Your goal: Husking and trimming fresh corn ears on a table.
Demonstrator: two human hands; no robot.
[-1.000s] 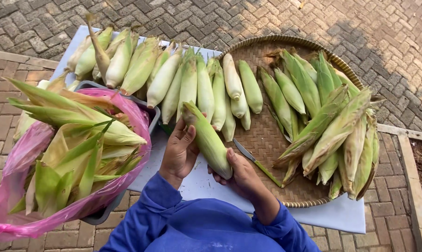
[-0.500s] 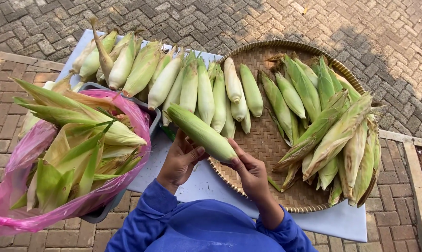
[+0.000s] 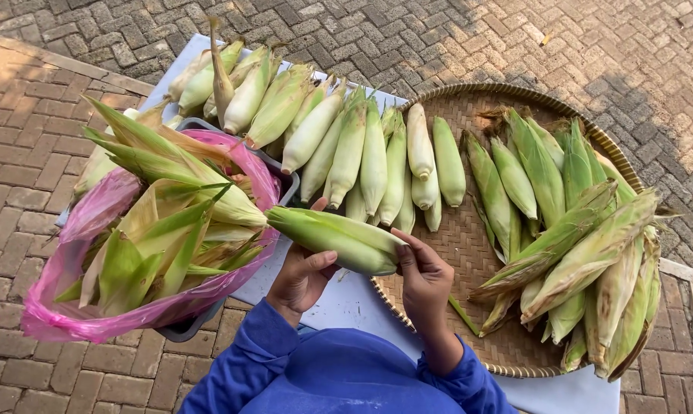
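A round woven tray [image 3: 469,103] holds unpeeled cobs at its right, beside a pink bag of husks [image 3: 155,238] at the left. Over the white desk [image 3: 346,295], a green corn ear [image 3: 335,238] lies level, the left hand [image 3: 300,280] and right hand [image 3: 423,280] each with a closed grip on it.

Woven cane tray [image 3: 469,103], rough; pink plastic bag [image 3: 93,230], glossy.

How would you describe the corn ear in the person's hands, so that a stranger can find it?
Start at the round woven tray and look to its near-left rim. There both hands, left hand and right hand, hold one corn ear. It alone lies crosswise in the air, above the others.
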